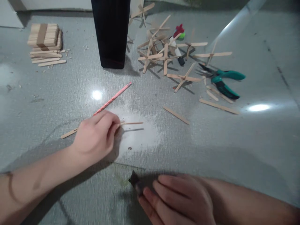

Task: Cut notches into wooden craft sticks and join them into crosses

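Observation:
My left hand (95,134) is closed in a pinch on a thin wooden craft stick (133,123), which points right just above the table and casts a shadow. Under and beside that hand lie another craft stick (68,133) and a pink pencil (112,99). Lower down, my right hand (179,200) has its fingers closed round a small dark object (135,182); blur and the fingers hide what kind it is. A loose craft stick (176,115) rests on the table to the right of the left hand.
Several crossed-stick pieces (184,78) stand at the back, with a marker (176,50) among them. Green-handled pliers (222,79) lie to their right. A tall black object (112,37) stands at back centre. Bundled craft sticks (50,34) sit at back left.

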`<move>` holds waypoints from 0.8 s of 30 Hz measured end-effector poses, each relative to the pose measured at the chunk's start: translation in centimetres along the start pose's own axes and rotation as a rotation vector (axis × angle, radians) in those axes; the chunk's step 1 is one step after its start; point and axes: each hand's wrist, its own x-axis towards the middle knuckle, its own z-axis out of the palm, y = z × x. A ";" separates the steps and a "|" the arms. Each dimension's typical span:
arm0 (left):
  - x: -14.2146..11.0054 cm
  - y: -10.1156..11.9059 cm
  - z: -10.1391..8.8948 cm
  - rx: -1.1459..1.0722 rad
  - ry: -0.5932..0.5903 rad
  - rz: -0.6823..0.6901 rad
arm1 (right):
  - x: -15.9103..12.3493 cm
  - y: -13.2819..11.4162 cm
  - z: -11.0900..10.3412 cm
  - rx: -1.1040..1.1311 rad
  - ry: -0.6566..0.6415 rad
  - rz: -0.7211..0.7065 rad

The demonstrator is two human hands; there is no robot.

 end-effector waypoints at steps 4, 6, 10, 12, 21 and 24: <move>0.4 -0.3 0.2 -0.162 -0.198 0.077 | 2.1 3.0 -0.6 0.230 -0.156 -0.068; 0.4 -0.5 0.5 -0.158 -0.197 0.107 | 2.6 4.4 -0.9 0.378 -0.222 0.128; 0.3 -1.0 1.1 -0.166 -0.182 0.163 | 2.5 5.8 -0.4 0.439 -0.203 0.387; 0.4 -1.2 1.4 -0.184 -0.182 0.169 | 2.5 6.0 -0.1 0.443 -0.236 0.450; 0.5 -1.2 1.6 -0.226 -0.205 0.142 | 2.8 6.1 0.1 0.438 -0.299 0.472; 0.5 -1.2 1.7 -0.234 -0.209 0.133 | 2.5 6.1 0.2 0.425 -0.315 0.438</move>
